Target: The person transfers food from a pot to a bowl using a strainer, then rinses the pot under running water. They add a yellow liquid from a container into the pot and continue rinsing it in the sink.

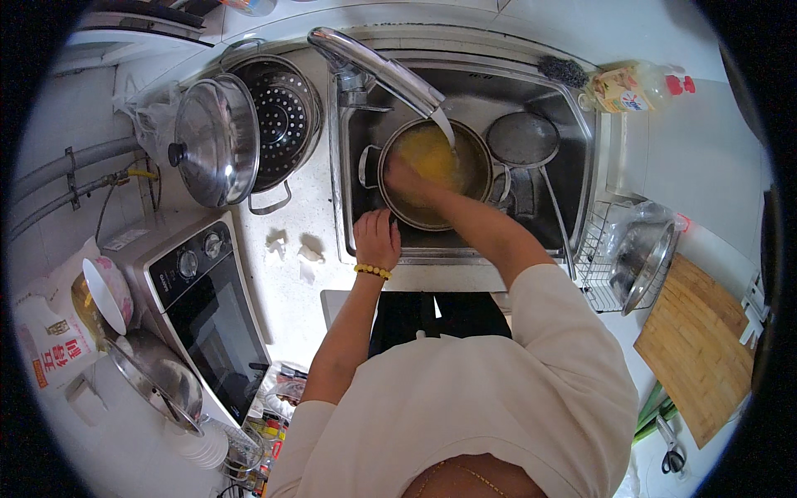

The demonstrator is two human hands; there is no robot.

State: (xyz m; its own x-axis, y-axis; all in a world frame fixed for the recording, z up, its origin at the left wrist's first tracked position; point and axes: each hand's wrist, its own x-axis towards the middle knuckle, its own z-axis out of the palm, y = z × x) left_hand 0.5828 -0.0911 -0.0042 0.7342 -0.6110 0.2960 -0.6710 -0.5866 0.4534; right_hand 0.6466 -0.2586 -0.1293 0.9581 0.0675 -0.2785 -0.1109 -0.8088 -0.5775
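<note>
A steel pot (487, 180) with two side handles stands in the stainless steel sink (548, 199), holding cloudy water and something yellow. Water runs into it from the chrome faucet (398, 78). My right hand (401, 177) reaches down inside the pot at its left part; the fingers are under the water, so what they touch is hidden. My left hand (377, 233), with a yellow bead bracelet at the wrist, rests at the pot's lower left near the sink's front edge. Its fingers lie close together, and the frame does not settle whether they grip anything.
A round mesh strainer (522, 140) lies in the sink, right of the pot. Left stand a steamer pot (305, 124), a steel lid (215, 143) and a countertop oven (208, 299). At right are a wire rack (591, 274), a wooden cutting board (697, 348) and scissors (671, 451).
</note>
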